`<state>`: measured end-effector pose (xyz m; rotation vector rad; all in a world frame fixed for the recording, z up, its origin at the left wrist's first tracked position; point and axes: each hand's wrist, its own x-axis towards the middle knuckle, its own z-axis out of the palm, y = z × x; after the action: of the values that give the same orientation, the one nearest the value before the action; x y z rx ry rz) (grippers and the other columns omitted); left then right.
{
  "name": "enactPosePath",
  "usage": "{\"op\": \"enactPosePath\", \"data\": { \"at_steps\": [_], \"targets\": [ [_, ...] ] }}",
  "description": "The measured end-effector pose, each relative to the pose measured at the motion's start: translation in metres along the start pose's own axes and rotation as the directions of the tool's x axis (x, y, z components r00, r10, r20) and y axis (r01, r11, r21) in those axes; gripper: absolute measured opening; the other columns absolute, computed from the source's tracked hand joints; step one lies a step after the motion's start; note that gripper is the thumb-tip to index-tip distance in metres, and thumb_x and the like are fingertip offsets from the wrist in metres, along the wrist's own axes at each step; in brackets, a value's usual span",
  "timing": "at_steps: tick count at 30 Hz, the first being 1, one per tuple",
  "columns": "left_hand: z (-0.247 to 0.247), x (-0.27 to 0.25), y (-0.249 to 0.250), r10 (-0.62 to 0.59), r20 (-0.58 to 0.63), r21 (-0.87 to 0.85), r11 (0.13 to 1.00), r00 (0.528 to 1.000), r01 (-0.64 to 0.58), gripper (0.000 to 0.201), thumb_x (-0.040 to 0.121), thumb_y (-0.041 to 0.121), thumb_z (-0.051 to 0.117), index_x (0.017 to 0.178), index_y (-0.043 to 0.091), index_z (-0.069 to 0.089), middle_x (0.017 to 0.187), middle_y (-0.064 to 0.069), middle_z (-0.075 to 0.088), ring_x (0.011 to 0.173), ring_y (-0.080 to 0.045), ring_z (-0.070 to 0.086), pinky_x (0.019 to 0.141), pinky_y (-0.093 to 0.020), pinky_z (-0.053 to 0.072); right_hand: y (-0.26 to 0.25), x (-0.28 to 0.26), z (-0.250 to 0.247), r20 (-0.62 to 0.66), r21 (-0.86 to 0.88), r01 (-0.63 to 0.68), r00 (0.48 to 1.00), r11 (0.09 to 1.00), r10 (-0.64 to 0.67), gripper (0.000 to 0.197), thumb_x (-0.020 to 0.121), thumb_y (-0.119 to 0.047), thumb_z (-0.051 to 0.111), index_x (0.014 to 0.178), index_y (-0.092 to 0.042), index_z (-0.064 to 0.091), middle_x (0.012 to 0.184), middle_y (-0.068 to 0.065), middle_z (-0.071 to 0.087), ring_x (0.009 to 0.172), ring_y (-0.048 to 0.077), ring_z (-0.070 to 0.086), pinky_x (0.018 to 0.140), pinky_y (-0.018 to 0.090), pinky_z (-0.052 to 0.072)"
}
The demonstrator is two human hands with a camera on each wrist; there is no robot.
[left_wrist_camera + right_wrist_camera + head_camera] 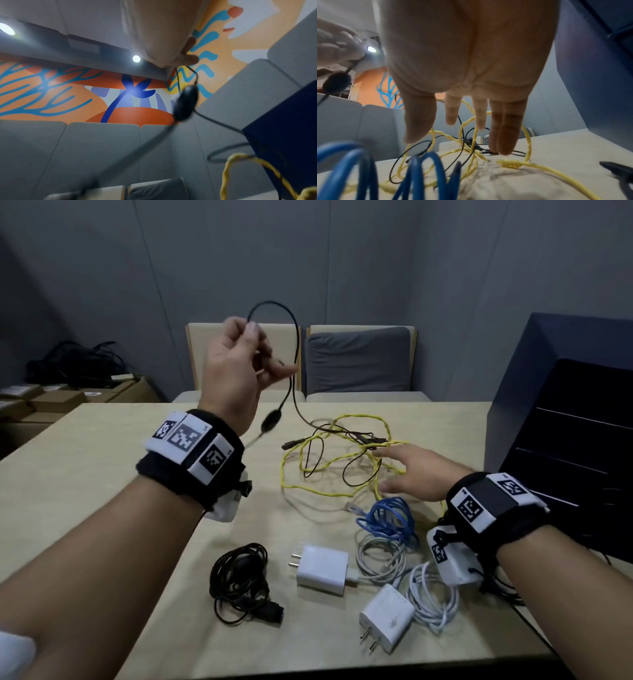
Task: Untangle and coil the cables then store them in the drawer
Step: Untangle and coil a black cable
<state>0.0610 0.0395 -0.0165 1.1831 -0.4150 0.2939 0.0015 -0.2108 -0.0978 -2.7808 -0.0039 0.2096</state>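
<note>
**Black lead drawn up out of the knot**

The left hand (236, 361) pinches the thin black cable with an oval inline pod (297, 350), lifting it so it slides free of the twisted yellow cable (329, 470). The right hand (416, 474), fingers straight, steadies that tangle on the pale wooden table (102, 474).

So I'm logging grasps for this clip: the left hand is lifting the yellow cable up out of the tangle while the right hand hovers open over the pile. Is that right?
Not quite: the left hand pinches the thin black cable, not the yellow cable, which lies on the table. The head view shows it. The right hand does hover open over the pile.
</note>
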Motion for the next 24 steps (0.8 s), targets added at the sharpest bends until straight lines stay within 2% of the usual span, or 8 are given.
{"op": "enactPosePath", "data": {
  "at_steps": [3, 5, 10, 13, 16, 18, 21, 24],
  "targets": [
    [-0.006, 0.008, 0.007, 0.083, -0.121, -0.039, 0.995, 0.989, -0.088, 0.025, 0.104, 0.012, 0.034, 0.081, 0.011, 0.045, 0.075, -0.003, 0.049, 0.058, -0.02, 0.057, 0.076, -0.047, 0.058, 0.002, 0.004, 0.007, 0.072, -0.023, -0.032, 0.997, 0.999, 0.034, 0.086, 0.086, -0.045, 0.069, 0.154, -0.038, 0.016, 0.152, 0.006, 0.04, 0.136, 0.024, 0.042, 0.105, 0.032, 0.037],
    [-0.017, 0.013, 0.01, 0.118, -0.166, -0.063, 0.99, 0.979, -0.129, 0.025, 0.103, 0.012, 0.034, 0.08, 0.012, 0.046, 0.073, -0.003, 0.051, 0.061, -0.022, 0.059, 0.072, -0.043, 0.056, 0.002, 0.007, 0.006, -0.025, 0.013, -0.061, 0.998, 0.998, 0.062, 0.086, 0.086, -0.045, 0.069, 0.153, -0.035, 0.016, 0.146, 0.01, 0.048, 0.13, 0.027, 0.048, 0.103, 0.035, 0.041],
    [0.007, -0.015, 0.016, 0.028, 0.198, -0.115, 0.993, 0.98, -0.006, 0.013, 0.082, 0.011, 0.039, 0.069, 0.012, 0.04, 0.066, -0.003, 0.048, 0.06, -0.023, 0.054, 0.07, -0.042, 0.055, -0.016, 0.01, -0.007, -0.426, 0.267, 0.086, 0.904, 0.96, 0.038, 0.077, 0.081, -0.042, 0.076, 0.142, -0.031, 0.03, 0.097, -0.001, 0.063, 0.086, 0.016, 0.058, 0.075, 0.031, 0.041],
    [0.033, -0.032, 0.021, 0.001, 0.369, -0.166, 0.984, 0.929, 0.065, 0.014, 0.078, 0.012, 0.038, 0.064, 0.011, 0.036, 0.067, -0.008, 0.04, 0.061, -0.025, 0.051, 0.068, -0.042, 0.055, -0.028, 0.014, -0.006, -0.266, 0.251, 0.113, 0.963, 0.961, -0.044, 0.081, 0.079, -0.043, 0.077, 0.146, -0.043, 0.03, 0.088, -0.009, 0.062, 0.074, 0.01, 0.057, 0.075, 0.026, 0.042],
    [0.045, -0.037, 0.028, 0.027, 0.422, -0.224, 0.972, 0.906, 0.076, 0.013, 0.08, 0.011, 0.036, 0.067, 0.01, 0.037, 0.068, -0.008, 0.04, 0.062, -0.026, 0.05, 0.07, -0.044, 0.054, -0.03, 0.015, -0.001, -0.045, 0.071, 0.033, 0.999, 0.997, -0.029, 0.051, 0.083, -0.05, 0.069, 0.128, -0.031, 0.056, 0.087, -0.008, 0.059, 0.073, 0.011, 0.054, 0.073, 0.026, 0.043],
    [0.047, -0.038, 0.033, 0.041, 0.425, -0.253, 0.964, 0.904, 0.075, 0.019, 0.081, 0.013, 0.035, 0.063, 0.009, 0.043, 0.068, -0.007, 0.041, 0.061, -0.027, 0.051, 0.07, -0.045, 0.053, -0.024, 0.017, 0.001, -0.066, -0.037, -0.054, 0.996, 0.998, 0.051, 0.037, 0.088, -0.05, 0.063, 0.109, -0.02, 0.063, 0.098, 0.002, 0.06, 0.083, 0.02, 0.057, 0.075, 0.03, 0.046],
    [0.043, -0.037, 0.037, 0.063, 0.388, -0.251, 0.967, 0.92, 0.039, 0.039, 0.084, 0.017, 0.036, 0.049, 0.017, 0.053, 0.065, -0.002, 0.043, 0.06, -0.024, 0.05, 0.068, -0.041, 0.053, -0.011, 0.018, -0.001, -0.27, -0.053, -0.173, 0.951, 0.983, 0.153, 0.005, 0.086, -0.023, 0.058, 0.083, -0.019, 0.059, 0.11, 0.013, 0.056, 0.087, 0.03, 0.056, 0.077, 0.034, 0.048],
    [0.033, -0.034, 0.035, 0.064, 0.331, -0.16, 0.987, 0.942, -0.011, 0.037, 0.084, 0.019, 0.043, 0.049, 0.02, 0.053, 0.061, 0.0, 0.043, 0.057, -0.019, 0.051, 0.063, -0.036, 0.053, -0.004, 0.017, -0.011, -0.188, -0.025, -0.21, 0.961, 0.977, 0.202, 0.007, 0.087, -0.009, 0.055, 0.082, -0.009, 0.061, 0.092, 0.012, 0.065, 0.075, 0.026, 0.061, 0.065, 0.024, 0.05]
  ]
}}
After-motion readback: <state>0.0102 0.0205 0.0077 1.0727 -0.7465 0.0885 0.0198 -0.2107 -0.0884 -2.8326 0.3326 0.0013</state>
